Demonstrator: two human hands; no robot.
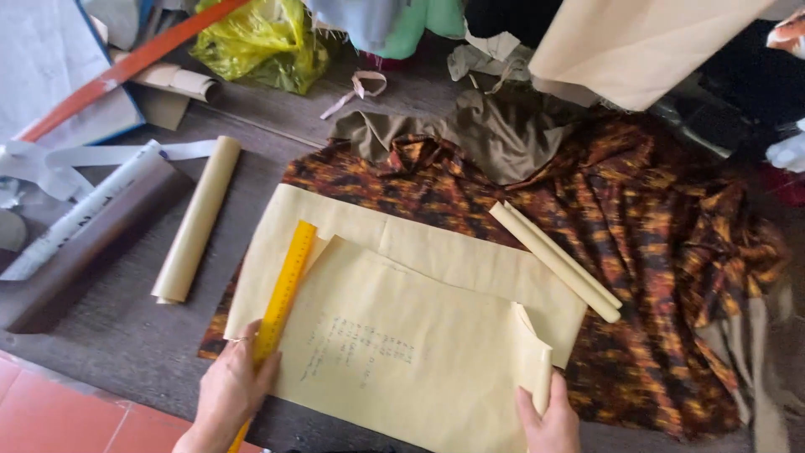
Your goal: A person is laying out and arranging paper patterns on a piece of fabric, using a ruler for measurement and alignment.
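Left hand (228,387), at the lower left of the frame, lies flat with fingers spread, pressing the long yellow plastic ruler (283,295) onto the pale yellow paper pattern sheet (402,352). Right hand (549,417), at the lower right, pinches the sheet's curling right edge between thumb and fingers. By the look of it, the step in hand is flattening and squaring the paper; any next move calls for keeping that springy, once-rolled edge pinned so the ruler does not slip.

Beneath the sheet lies a second cream paper piece (436,252), and under both a thin, crumpled orange-and-black patterned fabric (671,252) spread toward the right. A tight cream paper roll (555,262) rests on it. Farther left, another tan paper roll (197,220) lies on the dark wooden floor (109,335). At the top sits a crinkled yellow-green plastic bag (260,42).
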